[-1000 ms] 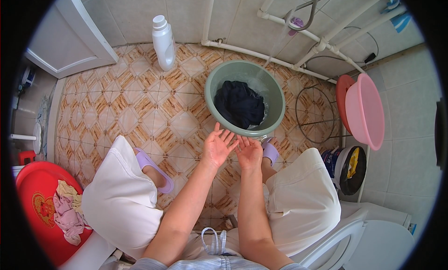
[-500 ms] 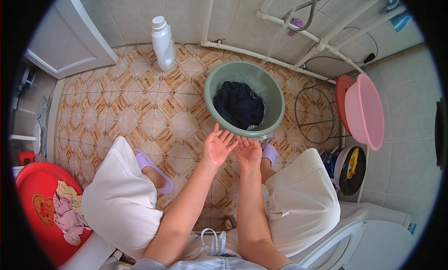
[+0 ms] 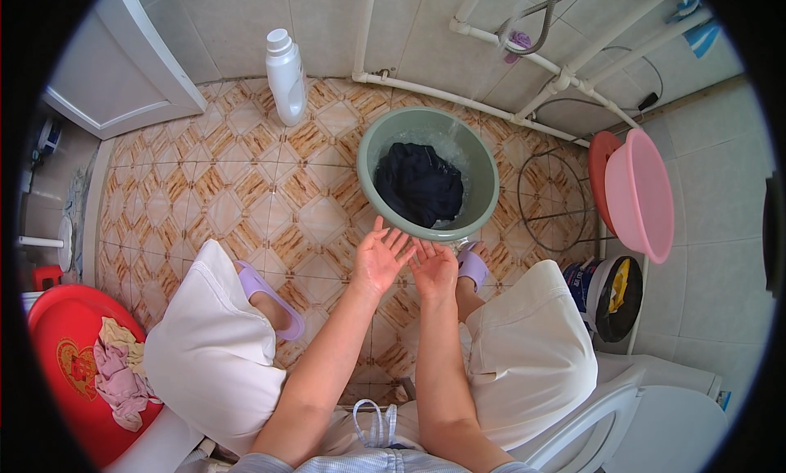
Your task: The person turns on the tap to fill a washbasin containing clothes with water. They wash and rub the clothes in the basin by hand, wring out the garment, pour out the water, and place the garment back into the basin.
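A grey-green basin [image 3: 370, 191] stands on the tiled floor with water in it and a stream falling in from above. Dark navy cloth [image 3: 417, 183] lies bunched in the water. Just below the basin's near rim, my left hand [image 3: 381, 259] is held palm up with fingers spread. Beside it my right hand [image 3: 434, 268] is also palm up, its fingers stretched toward the rim. Neither hand holds anything; the fingertips are at or close to the rim, and whether they touch it I cannot tell.
A white bottle [image 3: 286, 78] stands on the floor near the back wall. At left a red basin [image 3: 61, 309] holds pink and beige cloth [image 3: 123, 375]. A pink basin [image 3: 641, 195], a wire rack [image 3: 553, 215] and a bucket [image 3: 591, 289] are at right. White pipes [image 3: 458, 99] run along the wall.
The falling water now shows at a slightly different place, farther right in the basin. My hands have hardly moved.
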### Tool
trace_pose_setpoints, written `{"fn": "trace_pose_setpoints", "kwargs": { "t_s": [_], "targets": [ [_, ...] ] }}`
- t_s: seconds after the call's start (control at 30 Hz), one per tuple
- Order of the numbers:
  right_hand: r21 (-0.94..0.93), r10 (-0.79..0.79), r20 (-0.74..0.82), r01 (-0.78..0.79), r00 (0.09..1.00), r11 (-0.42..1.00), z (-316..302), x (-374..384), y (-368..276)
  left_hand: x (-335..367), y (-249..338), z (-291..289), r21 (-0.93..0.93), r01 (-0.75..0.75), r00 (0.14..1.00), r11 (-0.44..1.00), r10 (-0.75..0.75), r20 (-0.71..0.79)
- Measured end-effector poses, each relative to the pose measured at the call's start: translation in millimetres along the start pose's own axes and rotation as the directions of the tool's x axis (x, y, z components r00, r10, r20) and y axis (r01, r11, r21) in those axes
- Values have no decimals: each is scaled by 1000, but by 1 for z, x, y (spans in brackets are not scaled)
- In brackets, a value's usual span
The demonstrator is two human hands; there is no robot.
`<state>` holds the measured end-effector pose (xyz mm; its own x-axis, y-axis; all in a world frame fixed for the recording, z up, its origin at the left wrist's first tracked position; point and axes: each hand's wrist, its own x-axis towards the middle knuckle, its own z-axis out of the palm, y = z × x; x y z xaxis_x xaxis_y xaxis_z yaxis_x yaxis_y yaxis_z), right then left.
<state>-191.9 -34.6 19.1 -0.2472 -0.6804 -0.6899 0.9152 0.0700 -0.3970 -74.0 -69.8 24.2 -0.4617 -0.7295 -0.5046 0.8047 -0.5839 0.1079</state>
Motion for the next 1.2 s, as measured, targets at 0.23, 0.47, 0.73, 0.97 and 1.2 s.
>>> {"fn": "trace_pose_setpoints", "kwargs": {
  "t_s": [0.23,0.47,0.73,0.97,1.2],
  "targets": [
    [7,4,-2,-4,1000,1000,2,-1,1,0,1,-2,9,6,1000,1000,-6,-6],
    [28,14,29,-15,999,999,-4,3,2,0,1,-2,13,3,1000,1000,-3,-9],
    [39,18,45,-20,999,999,-4,2,1,1,1,-5,13,4,1000,1000,-4,-16],
    [56,19,38,-21,999,998,-2,0,1,2,1,-5,11,3,1000,1000,-3,-13],
    [62,24,37,-26,999,998,-2,1,1,2,0,-6,11,3,1000,1000,-2,-12]
  ]
}}
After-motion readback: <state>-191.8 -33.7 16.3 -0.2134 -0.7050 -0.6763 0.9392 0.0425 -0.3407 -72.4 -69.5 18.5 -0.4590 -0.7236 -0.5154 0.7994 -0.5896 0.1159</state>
